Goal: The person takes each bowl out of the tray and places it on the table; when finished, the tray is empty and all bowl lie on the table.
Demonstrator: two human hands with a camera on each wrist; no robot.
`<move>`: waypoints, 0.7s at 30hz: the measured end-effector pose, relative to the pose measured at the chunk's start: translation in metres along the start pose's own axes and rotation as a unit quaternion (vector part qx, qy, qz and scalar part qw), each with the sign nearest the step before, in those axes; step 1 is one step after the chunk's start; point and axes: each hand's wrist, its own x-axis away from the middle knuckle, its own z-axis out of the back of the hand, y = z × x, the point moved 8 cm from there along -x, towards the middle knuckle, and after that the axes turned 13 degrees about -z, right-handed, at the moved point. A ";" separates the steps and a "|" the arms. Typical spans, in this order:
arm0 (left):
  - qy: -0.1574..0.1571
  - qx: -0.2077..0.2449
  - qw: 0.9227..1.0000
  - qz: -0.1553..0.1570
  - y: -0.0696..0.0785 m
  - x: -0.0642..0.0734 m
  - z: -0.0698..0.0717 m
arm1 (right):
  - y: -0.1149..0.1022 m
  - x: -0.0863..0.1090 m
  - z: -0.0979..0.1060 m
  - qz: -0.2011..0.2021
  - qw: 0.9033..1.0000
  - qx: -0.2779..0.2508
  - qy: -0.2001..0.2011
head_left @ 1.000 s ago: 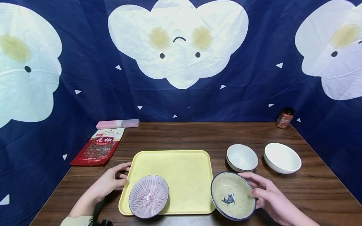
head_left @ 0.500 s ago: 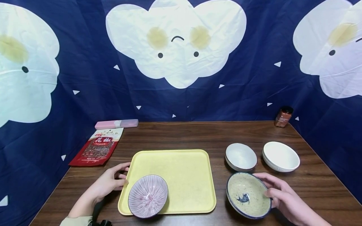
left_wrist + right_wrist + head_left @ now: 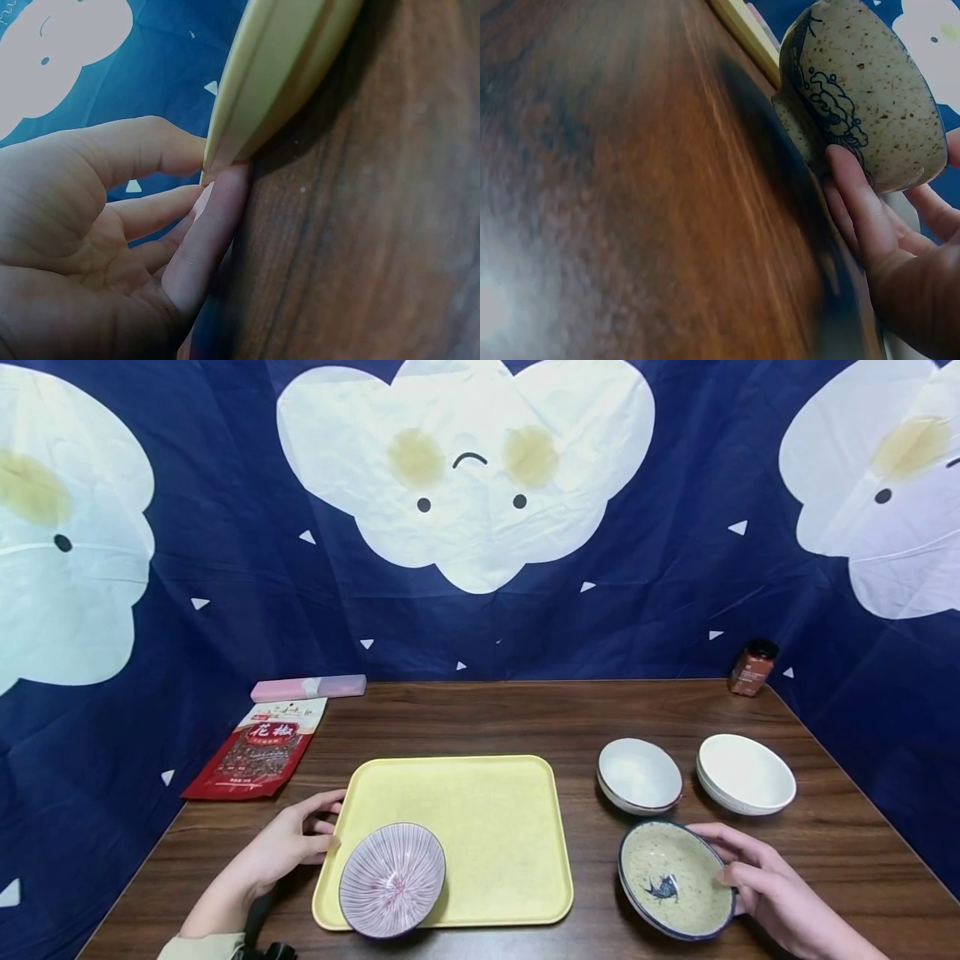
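With thumb and fingers, my left hand [image 3: 281,847] pinches the left rim of a yellow tray [image 3: 487,810]; the left wrist view shows the tray's edge [image 3: 251,82] between the fingertips. A purple-striped bowl [image 3: 392,881] sits at the tray's front left corner. To the right of the tray, my right hand [image 3: 776,885] grips a speckled beige bowl [image 3: 686,885] with a blue rim and a blue fish inside. The right wrist view shows this bowl [image 3: 885,90] low over the table, its foot touching or barely above the wood; which one, I cannot tell.
Behind the speckled bowl stands a pale bowl [image 3: 640,774], with a white bowl [image 3: 746,772] to its right. A spice jar [image 3: 753,668] is at the back right. A red spice packet [image 3: 258,752] and a pink case [image 3: 307,688] lie at the left.
My right hand has carried the speckled bowl rightward, from against the tray's right edge to the wood beside it. My left hand has stayed on the tray rim.
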 end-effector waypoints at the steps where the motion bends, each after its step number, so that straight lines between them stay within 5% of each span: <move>1: 0.000 0.000 1.000 0.000 0.000 0.000 0.000 | 0.000 0.000 0.000 0.000 1.000 -0.005 -0.004; 13: 0.000 -0.009 1.000 0.009 0.000 0.000 0.001 | 0.002 0.002 -0.003 0.002 0.997 -0.065 -0.047; 21: -0.004 -0.004 1.000 0.010 -0.001 0.000 0.000 | 0.001 0.004 0.000 -0.030 0.999 -0.024 -0.035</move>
